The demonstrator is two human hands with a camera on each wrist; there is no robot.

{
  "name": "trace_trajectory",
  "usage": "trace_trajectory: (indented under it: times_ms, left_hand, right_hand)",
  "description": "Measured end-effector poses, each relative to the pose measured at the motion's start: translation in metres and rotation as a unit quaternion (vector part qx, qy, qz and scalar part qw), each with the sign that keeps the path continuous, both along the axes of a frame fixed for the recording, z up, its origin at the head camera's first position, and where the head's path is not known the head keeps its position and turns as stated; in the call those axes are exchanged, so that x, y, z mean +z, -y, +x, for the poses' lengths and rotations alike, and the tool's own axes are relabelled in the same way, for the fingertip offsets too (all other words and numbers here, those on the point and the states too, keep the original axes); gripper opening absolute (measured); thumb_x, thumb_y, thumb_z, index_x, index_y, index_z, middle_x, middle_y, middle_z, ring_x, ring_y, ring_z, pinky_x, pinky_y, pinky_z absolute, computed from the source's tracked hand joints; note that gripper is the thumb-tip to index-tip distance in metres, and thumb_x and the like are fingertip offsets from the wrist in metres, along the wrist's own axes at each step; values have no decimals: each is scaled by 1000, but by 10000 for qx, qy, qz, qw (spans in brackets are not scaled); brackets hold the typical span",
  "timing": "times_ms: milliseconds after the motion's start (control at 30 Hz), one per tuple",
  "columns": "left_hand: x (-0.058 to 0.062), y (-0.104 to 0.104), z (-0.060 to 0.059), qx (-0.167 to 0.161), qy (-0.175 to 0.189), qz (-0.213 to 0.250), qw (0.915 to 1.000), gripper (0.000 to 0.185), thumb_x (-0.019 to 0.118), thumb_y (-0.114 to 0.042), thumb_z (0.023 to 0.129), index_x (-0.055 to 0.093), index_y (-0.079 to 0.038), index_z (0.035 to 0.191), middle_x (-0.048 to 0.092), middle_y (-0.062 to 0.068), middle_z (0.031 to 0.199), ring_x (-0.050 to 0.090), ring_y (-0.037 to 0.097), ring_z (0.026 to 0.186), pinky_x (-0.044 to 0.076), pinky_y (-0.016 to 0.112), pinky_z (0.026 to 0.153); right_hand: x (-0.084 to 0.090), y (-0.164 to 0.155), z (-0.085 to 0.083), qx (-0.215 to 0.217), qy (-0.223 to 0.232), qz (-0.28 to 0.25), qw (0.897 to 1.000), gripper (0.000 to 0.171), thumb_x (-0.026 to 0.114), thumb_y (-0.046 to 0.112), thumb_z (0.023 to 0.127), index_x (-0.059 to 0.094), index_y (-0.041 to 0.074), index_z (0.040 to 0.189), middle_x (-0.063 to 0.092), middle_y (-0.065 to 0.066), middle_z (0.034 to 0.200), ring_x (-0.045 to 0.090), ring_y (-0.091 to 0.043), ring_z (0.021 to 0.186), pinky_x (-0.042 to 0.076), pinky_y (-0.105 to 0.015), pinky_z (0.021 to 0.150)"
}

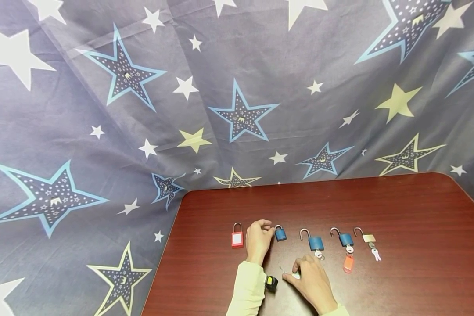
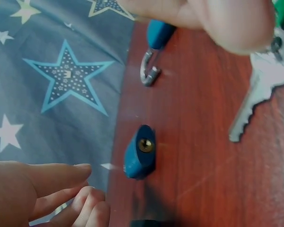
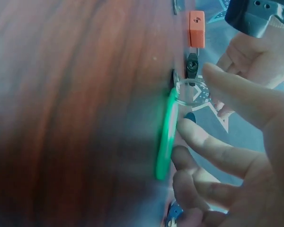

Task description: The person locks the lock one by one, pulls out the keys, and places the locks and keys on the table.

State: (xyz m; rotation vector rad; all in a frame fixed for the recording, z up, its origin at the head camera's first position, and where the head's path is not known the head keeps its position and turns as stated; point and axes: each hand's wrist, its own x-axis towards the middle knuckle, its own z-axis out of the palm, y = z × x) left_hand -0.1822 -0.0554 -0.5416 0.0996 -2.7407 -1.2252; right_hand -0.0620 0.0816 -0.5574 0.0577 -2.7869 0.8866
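The blue padlock [image 1: 280, 234], on the table [image 1: 339, 202] just beside the left hand's [image 1: 258, 240] parted fingers, might be pushed askew if brushed, and whether the green-tagged key [image 2: 259, 87] is gripped at the right hand [image 1: 311, 277] cannot be told.

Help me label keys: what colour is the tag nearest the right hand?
Green; the right wrist view shows the tag best.

Bench [image 1: 418, 210]: reddish-brown, dark wood grain. Backdrop cloth [image 1: 260, 57]: grey-blue, printed with white and yellow stars, plus dotted, outlined ones. Small padlock [image 1: 281, 235]: blue; keyway [image 2: 146, 145] brass-toned. Key tag [image 3: 166, 137]: green. Key [image 2: 261, 85]: silver. Leftmost padlock [image 1: 237, 245]: red, white label [image 1: 237, 238]. Sleeve [image 1: 246, 289]: pale yellow.
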Motion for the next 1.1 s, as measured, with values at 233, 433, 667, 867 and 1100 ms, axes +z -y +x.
trace_trajectory:
  times_ms: [233,433,667,867,1100]
  left_hand:
    - [8,-2,4,-250,-127,601,9978,14,79,-20,83,77,-13,96,73,-9,79,65,0,68,52,25,66]
    - [13,-5,12,-456,-112,1124,9926,14,77,-19,85,77,-11,97,73,-6,81,66,1,70,52,21,67]
    - [13,-16,20,-858,27,1623,9830,13,75,-16,87,76,-8,97,74,0,83,69,6,71,53,19,63]
    - [7,-31,29,-1162,288,1796,9764,17,72,-13,88,74,0,100,74,4,83,72,18,71,52,17,58]
    - [-2,-47,37,-1130,563,1895,9737,14,72,-11,89,74,0,98,74,6,78,73,30,66,52,16,53]
  right_hand:
    - [4,-4,-10,115,205,-607,9979,32,85,39,74,61,18,75,56,5,81,53,-13,81,46,-34,72]
    - [10,-11,-19,87,-11,-1112,9938,20,81,26,82,66,14,87,59,3,86,53,-15,84,47,-35,74]
    - [14,-29,-29,-168,-667,-1248,9898,12,76,8,86,68,6,95,61,0,87,57,-17,84,49,-39,77]
    - [13,-45,-32,-314,-1148,-1003,9878,11,64,-7,88,67,0,95,65,-11,90,63,-30,88,49,-49,78]
    - [8,-58,-34,-377,-972,-944,9901,13,64,-7,87,67,-3,99,65,-14,91,62,-30,85,49,-48,76]
